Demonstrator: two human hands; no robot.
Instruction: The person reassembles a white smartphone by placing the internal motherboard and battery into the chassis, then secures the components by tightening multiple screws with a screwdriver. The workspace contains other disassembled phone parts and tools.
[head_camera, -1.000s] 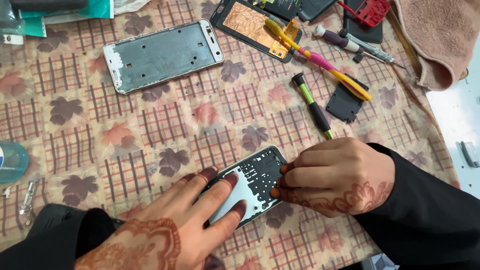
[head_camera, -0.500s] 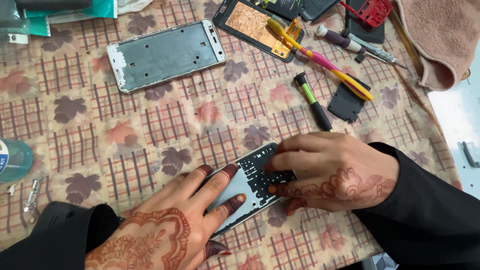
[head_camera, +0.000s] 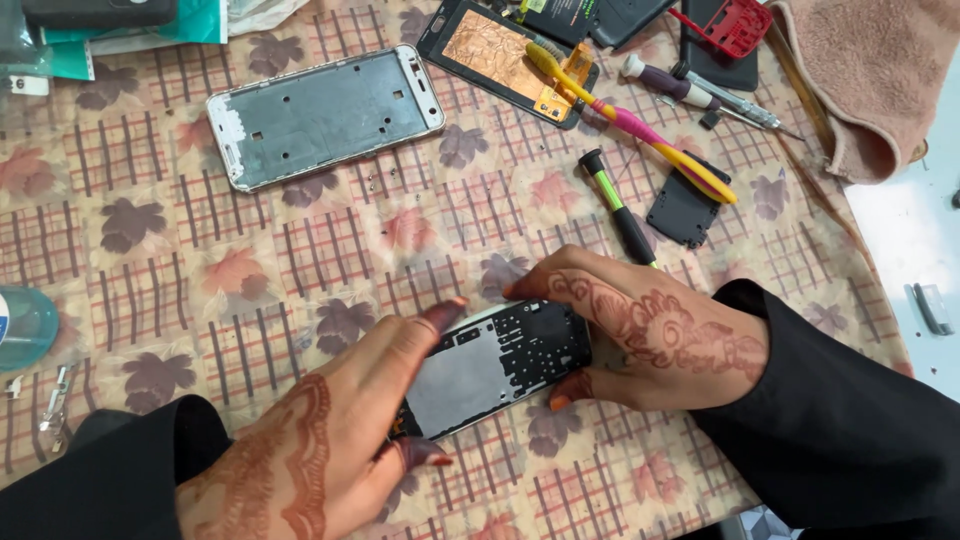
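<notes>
Your left hand (head_camera: 330, 440) and right hand (head_camera: 640, 335) clamp black phone frame (head_camera: 495, 365) from both ends, flat on patterned cloth (head_camera: 300, 260). Step looks like seating or steadying frame. Next move likely needs even pressure; green-handled screwdriver (head_camera: 618, 208) lies near.

Phone frame (head_camera: 497, 362) ends hidden under both hands; round blue item (head_camera: 22, 325) cut by left edge; tiny screws (head_camera: 372, 183) unclear.

Bare cloth (head_camera: 330, 250) between hands and metal frame (head_camera: 325, 115).
</notes>
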